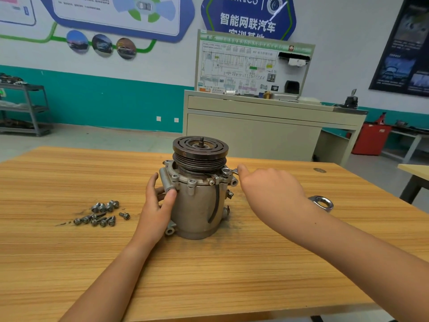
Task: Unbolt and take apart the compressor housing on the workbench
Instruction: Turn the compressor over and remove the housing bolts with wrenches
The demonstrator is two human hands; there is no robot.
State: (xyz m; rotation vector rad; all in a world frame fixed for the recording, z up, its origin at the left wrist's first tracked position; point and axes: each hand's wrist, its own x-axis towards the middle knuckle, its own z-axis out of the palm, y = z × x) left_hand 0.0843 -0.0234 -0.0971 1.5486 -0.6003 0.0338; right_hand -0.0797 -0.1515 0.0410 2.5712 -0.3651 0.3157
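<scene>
The wooden workbench [232, 275] carries the compressor [197, 205], which stands upright near the middle with its grooved pulley [200, 152] on top. It sits between the 2 hands, close in front of the person.

The left hand [155, 205] is on the compressor's left side. Its thumb and fingers are curled round a lug on the body, bracing it. The right hand [271, 189] is just to the compressor's right at rim height, and it is closed round the handle of a wrench [228, 171]. A larger ring showing past the wrist looks like the wrench's other end. The small ring end sits on a bolt [224, 170] at the right of the rim, below the pulley.

The step in hand appears to be loosening this rim bolt, with the unbolting well under way. A pile of loose bolts [102, 213] lies on the bench to the left of the left hand, apart from the compressor. At least 2 more bolt heads still show on the front of the rim.

The next move calls for swinging the handle while the left hand stops the body from turning. The ring must stay square on the head, because the pulley's overhang leaves little room above it.
</scene>
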